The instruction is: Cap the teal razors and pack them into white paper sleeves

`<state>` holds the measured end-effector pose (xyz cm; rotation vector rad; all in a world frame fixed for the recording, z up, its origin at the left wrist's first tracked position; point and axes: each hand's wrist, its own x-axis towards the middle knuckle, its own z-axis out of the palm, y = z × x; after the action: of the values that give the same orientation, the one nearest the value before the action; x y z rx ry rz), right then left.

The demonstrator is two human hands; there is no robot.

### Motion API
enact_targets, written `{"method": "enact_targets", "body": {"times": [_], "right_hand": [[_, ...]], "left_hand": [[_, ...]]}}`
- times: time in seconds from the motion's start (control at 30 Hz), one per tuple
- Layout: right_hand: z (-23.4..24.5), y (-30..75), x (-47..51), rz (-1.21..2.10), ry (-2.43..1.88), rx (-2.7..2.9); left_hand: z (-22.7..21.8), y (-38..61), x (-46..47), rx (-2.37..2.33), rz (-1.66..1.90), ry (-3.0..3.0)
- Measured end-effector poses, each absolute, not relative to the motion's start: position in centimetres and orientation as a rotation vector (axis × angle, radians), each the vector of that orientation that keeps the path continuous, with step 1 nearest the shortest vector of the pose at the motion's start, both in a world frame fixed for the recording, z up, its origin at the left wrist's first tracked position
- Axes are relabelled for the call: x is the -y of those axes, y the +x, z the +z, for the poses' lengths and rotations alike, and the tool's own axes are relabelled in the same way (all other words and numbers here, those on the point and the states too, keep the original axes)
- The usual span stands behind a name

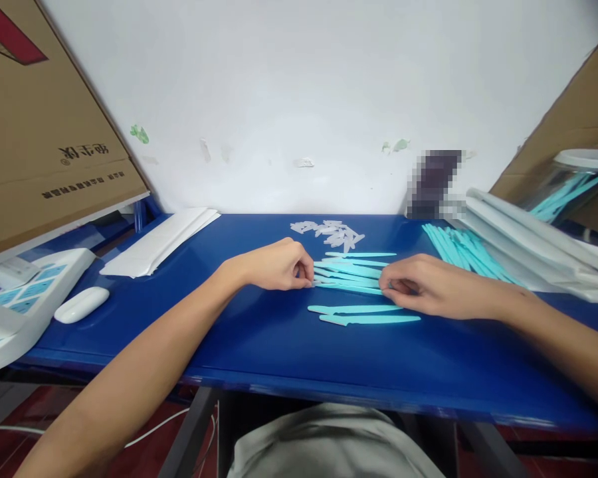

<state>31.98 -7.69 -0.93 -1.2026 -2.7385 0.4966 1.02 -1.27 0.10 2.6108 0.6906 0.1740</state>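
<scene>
A loose row of turquoise eyebrow razors lies on the blue table between my hands, their heads to the left. My left hand is closed in a pinch at the head ends; what its fingertips hold is too small to make out. At the handle ends, my right hand pinches a razor between thumb and fingers. Two more turquoise razors lie nearer to me, apart from the row. Just beyond the row is a small scattered pile of translucent blade caps.
On the right are a heap of turquoise razors, white packaging stacks and a clear jar. White sheets, a white oval case and a white device stand left. Cardboard boxes flank the blue table.
</scene>
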Motion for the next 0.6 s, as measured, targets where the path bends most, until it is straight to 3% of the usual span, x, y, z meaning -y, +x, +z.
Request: {"method": "enact_targets", "body": {"times": [0.6], "right_hand": [[-2.0, 31.0, 7.5, 0.386, -1.15, 2.714]], "left_hand": [[-0.1, 2.3, 2.3, -0.636, 0.194, 2.554]]}}
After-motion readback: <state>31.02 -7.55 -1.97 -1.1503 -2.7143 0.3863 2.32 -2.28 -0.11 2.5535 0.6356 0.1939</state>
